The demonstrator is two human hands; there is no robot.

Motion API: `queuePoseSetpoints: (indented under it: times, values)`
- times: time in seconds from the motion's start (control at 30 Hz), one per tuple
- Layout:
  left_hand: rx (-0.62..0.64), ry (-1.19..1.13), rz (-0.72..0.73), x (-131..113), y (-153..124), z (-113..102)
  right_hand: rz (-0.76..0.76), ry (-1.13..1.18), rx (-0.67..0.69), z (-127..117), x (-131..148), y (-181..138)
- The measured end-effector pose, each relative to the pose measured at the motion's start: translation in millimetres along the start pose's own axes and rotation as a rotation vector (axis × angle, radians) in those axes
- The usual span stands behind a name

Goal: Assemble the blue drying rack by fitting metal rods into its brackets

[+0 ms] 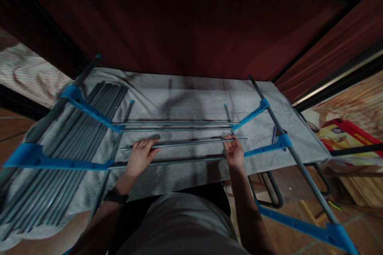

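I have the left grip (142, 152) and right grip (234, 150) closed on a loose rod (188, 143) near opposite ends, seemingly to keep it steady, between the crossbars (185, 161) above the grey cloth (185, 105).

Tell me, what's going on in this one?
A person holds a thin gray rod across a blue-and-gray frame, left hand near one end, right hand near the other; neither end looks fitted to the blue arms. Beyond it, two rods span between the arms, and a thicker bar runs nearer the person. More gray tubes lie side by side at left on a gray cloth.
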State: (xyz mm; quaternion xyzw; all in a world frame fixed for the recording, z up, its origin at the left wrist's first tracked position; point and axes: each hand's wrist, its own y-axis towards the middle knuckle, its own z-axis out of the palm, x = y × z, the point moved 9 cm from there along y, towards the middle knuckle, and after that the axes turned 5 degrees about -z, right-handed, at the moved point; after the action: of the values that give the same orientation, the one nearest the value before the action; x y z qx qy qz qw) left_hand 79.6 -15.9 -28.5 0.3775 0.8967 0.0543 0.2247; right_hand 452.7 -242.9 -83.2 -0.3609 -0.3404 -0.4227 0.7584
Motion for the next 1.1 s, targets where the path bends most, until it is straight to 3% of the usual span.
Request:
queuePoseSetpoints:
  times: [0.53, 1.1]
  values:
    - [0.071, -0.028, -0.048, 4.1, 1.7, 6.3, -0.02, -0.041, 0.038, 9.6, -3.3, -7.0]
    - [0.055, 0.007, -0.095, -4.7, -2.2, -0.9, 0.006, -0.078, 0.003, -0.4, -7.9, 0.3]
